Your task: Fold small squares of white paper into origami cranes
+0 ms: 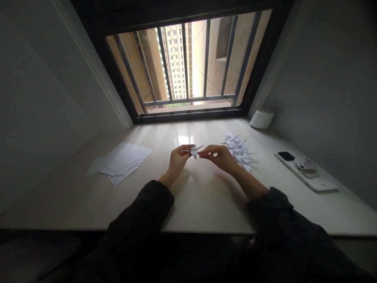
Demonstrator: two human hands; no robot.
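A small white folded paper crane (194, 151) is held just above the pale desk (203, 196), in the middle of the view. My left hand (178, 158) pinches its left side with fingers closed. My right hand (217, 155) pinches its right side, thumb and forefinger pressed together on a paper tip. Both forearms in dark sleeves reach in from the near edge.
A pile of finished paper cranes (240, 151) lies just right of my right hand. Loose white sheets (122, 162) lie at the left. A white phone (306, 171) with a round sticker rests at the right, and a white round container (262, 118) stands by the barred window.
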